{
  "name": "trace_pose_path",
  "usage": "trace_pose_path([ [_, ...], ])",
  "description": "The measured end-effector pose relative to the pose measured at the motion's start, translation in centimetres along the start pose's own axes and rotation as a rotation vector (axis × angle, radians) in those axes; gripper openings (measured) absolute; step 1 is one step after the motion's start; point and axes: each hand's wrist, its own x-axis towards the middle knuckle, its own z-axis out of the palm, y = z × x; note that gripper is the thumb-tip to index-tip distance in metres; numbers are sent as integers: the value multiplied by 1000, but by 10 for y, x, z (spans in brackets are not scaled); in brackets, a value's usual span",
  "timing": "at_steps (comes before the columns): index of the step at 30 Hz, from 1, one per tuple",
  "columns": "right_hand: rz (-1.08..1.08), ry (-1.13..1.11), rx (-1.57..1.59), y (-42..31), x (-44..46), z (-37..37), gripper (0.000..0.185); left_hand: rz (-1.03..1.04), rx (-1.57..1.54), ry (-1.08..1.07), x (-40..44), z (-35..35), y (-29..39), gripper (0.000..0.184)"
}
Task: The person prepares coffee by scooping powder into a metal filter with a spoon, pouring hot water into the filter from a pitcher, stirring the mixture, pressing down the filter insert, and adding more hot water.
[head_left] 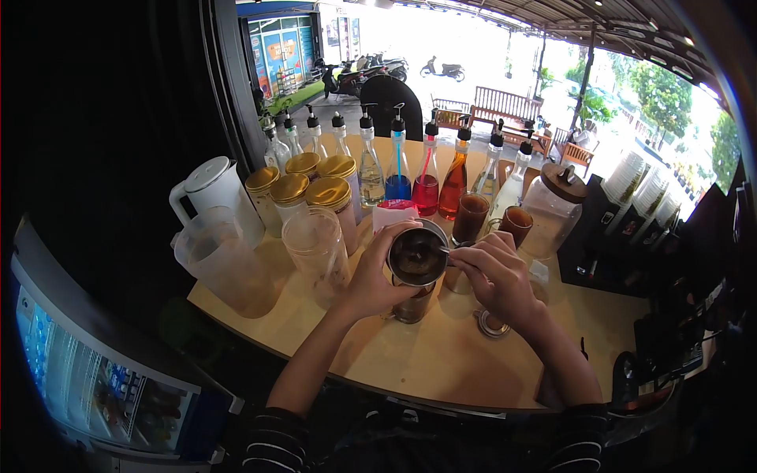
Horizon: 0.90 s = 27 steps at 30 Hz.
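Observation:
My left hand [371, 276] is wrapped round a metal cup [421, 281], tilted so its dark inside faces me. Some dark brown content shows at its bottom. In my right hand [498, 273] the thin handle of a spoon [444, 250] is pinched, its far end reaching into the cup. Below the cup stands a glass [412, 307], partly hidden; whether the two touch, I cannot tell. Two glasses of brown drink, one [471, 219] behind the cup and another [516, 225] behind my right hand, stand close by. A small round metal piece [493, 323] lies under my right wrist.
Plastic pitchers [225, 268], a clear container [317, 256] and gold-lidded jars [330, 193] stand left. Several pump-topped syrup bottles [398, 169] line the back. A wooden-lidded jar [552, 213] and stacked cups [631, 185] are right. The wooden counter [378, 359] curves in front.

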Motion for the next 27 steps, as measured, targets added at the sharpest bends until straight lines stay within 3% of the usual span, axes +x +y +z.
trace_pose_path([
  [5, 3, -26, 22, 1, -6, 1, 19, 13, 193, 32, -4, 3, 4, 76],
  [25, 28, -233, 160, 2, 4, -3, 21, 107, 177, 15, 3, 0, -5, 80],
  [27, 164, -180, 183, 7, 8, -2, 21, 111, 180, 13, 1, 1, -6, 80],
])
